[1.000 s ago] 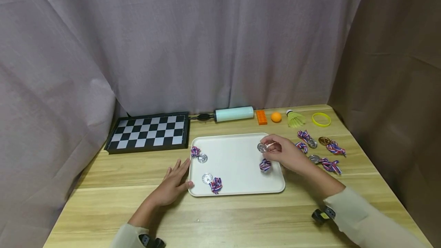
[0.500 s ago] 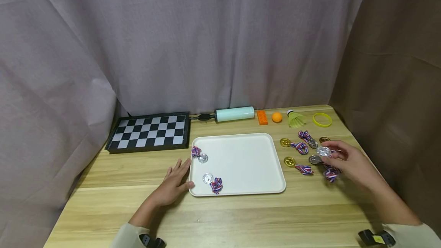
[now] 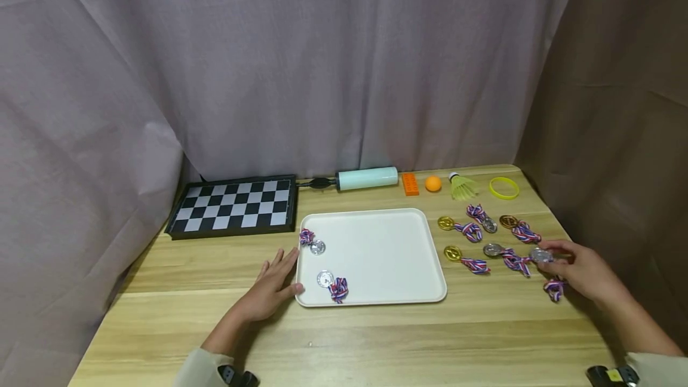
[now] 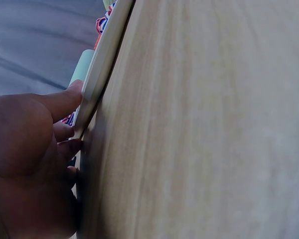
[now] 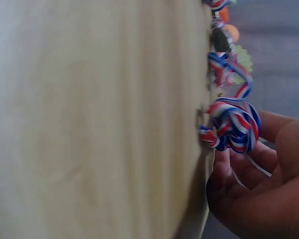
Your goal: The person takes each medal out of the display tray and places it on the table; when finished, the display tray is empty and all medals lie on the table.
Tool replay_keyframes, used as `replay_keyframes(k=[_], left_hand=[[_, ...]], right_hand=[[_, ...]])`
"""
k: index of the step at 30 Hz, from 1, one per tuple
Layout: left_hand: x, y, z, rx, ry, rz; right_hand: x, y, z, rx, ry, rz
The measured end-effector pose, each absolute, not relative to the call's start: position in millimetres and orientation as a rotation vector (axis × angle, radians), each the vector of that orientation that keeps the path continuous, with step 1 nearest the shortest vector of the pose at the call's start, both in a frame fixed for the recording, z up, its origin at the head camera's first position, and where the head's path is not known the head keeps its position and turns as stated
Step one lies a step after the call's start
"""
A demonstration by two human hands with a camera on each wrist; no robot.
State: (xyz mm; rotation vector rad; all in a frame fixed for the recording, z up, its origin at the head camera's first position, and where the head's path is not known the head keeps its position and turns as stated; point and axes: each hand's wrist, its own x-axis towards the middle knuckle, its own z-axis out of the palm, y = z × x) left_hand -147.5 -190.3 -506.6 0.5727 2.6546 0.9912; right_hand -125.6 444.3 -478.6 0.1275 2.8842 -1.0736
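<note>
Seemingly early going: two medals trayed, one pinched off to the side

Head view: finds the right hand pinching a silver medal low over the surface, well right of the tray. Disc leftward, ribbon trailing nearer, long axis slanting between. Counts two medals on the tray and five loose medals outside it. Left hand flat, fingers straight, touching the tray's left rim.

Left wrist view: shows fingers laid against that rim.

Right wrist view: shows fingers curled behind the knotted ribbon.

Beside the white tray, medal faces are too small to read; the right hand hides its fingertips.
</note>
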Motion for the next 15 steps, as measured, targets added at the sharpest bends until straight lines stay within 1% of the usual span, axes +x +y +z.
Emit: replay_keyframes(k=[8,15], left_hand=[[-148.2,-190.7,-507.8,0.564,2.661,0.98],[-147.3,-190.2,-508.2,0.558,2.663,0.988]], right_hand=[[-133.4,447.5,-486.0,0.159,2.946,-0.944],[-130.6,445.9,-480.8,0.138,2.948,-0.962]])
